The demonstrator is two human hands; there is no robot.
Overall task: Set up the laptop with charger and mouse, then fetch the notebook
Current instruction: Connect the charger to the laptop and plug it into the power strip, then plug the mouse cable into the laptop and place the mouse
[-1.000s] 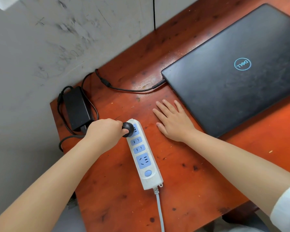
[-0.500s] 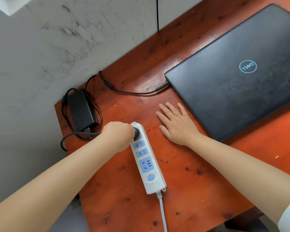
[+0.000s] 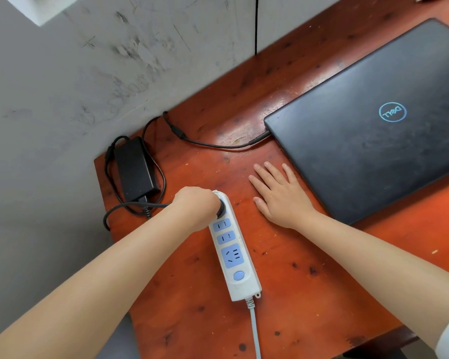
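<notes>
Charger plug at the end socket of the power strip; laptop closed.

The left hand (image 3: 196, 207) is closed round the black plug (image 3: 220, 209), pressing it into the far socket of the white power strip (image 3: 233, 251). The right hand (image 3: 280, 195) lies flat, fingers spread, holding nothing, on the tabletop (image 3: 322, 294) between strip and laptop (image 3: 373, 125), probably as a brace. The charger brick (image 3: 134, 169) sits near the tabletop's far-left corner, its cable (image 3: 218, 145) reaching the laptop's edge. No mouse or notebook in view.

The closed laptop (image 3: 373, 120) lid reads "DELL", upside down.
</notes>
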